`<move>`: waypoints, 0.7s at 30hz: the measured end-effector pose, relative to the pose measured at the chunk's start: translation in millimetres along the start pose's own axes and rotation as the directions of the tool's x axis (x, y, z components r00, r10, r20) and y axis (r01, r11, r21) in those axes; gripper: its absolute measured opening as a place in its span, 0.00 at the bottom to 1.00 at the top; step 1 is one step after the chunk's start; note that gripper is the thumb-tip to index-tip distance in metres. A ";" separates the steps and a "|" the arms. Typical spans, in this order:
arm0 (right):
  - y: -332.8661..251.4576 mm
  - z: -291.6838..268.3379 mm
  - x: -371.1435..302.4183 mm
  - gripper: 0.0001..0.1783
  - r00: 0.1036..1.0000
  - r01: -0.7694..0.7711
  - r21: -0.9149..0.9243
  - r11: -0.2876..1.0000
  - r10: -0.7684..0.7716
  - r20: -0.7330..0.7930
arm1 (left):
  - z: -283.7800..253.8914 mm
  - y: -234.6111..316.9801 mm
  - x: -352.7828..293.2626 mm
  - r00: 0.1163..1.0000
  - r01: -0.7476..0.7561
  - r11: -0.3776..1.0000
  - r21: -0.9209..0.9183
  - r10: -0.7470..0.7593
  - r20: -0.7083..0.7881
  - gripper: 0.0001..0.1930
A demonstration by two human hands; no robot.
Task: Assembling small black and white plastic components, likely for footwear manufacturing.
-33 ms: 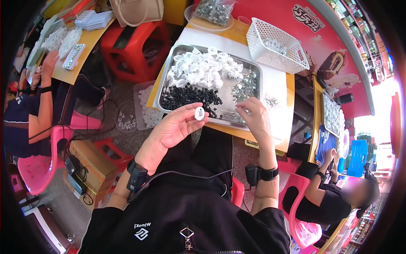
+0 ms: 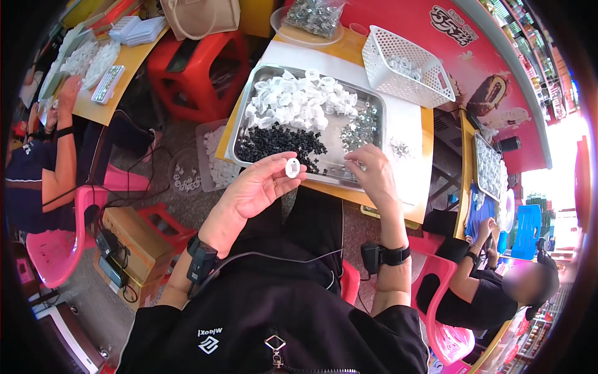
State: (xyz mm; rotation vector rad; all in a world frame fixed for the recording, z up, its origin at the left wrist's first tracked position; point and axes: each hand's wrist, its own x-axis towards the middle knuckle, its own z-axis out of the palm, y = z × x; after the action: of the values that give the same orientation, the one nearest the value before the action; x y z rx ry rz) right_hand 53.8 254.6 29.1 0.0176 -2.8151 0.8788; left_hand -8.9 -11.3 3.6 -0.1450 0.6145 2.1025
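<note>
My left hand [image 2: 265,185] pinches a small round white plastic part [image 2: 293,167] between thumb and fingers, in front of the near edge of a metal tray [image 2: 235,138]. A squarish recess shows in the part's face. My right hand [image 2: 375,172] hovers at the tray's near right corner, thumb and forefinger together; whatever is between them is too small to make out. Inside the tray lie a heap of white plastic pieces [image 2: 293,100], a pile of small black pieces [image 2: 274,143] and small shiny metal pieces [image 2: 360,129].
A white perforated basket [image 2: 398,68] stands behind the tray, with several clear pieces in it. More metal bits [image 2: 400,148] lie right of the tray. At the back is a bag of metal parts [image 2: 314,17]. Other people work at tables on both sides. A red stool [image 2: 196,75] stands left.
My left hand and the white part have shifted very slightly. My right hand's fingers have moved a little at the tray's near edge. The piles look the same.
</note>
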 end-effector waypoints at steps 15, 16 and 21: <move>16.5 20.0 14.1 0.04 0.935 0.268 -0.130 0.954 -0.226 0.272 | -6.0 -1.4 -1.6 1.000 0.019 1.000 -0.004 -0.019 -0.011 0.11; 20.2 21.6 13.9 0.04 0.935 0.270 -0.133 0.954 -0.227 0.272 | -5.1 -1.6 -1.1 1.000 0.030 1.000 0.006 -0.030 -0.002 0.11; -6.1 17.6 11.1 0.03 0.976 -0.214 0.262 0.941 0.197 0.090 | -6.4 -1.0 -1.1 0.999 0.032 0.999 0.002 -0.032 -0.001 0.12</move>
State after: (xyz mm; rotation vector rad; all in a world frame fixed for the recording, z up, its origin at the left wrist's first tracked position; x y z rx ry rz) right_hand 40.2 240.1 20.4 -0.2178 -2.7660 1.3272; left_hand -8.2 -14.7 -1.9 -0.1540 0.6114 2.0712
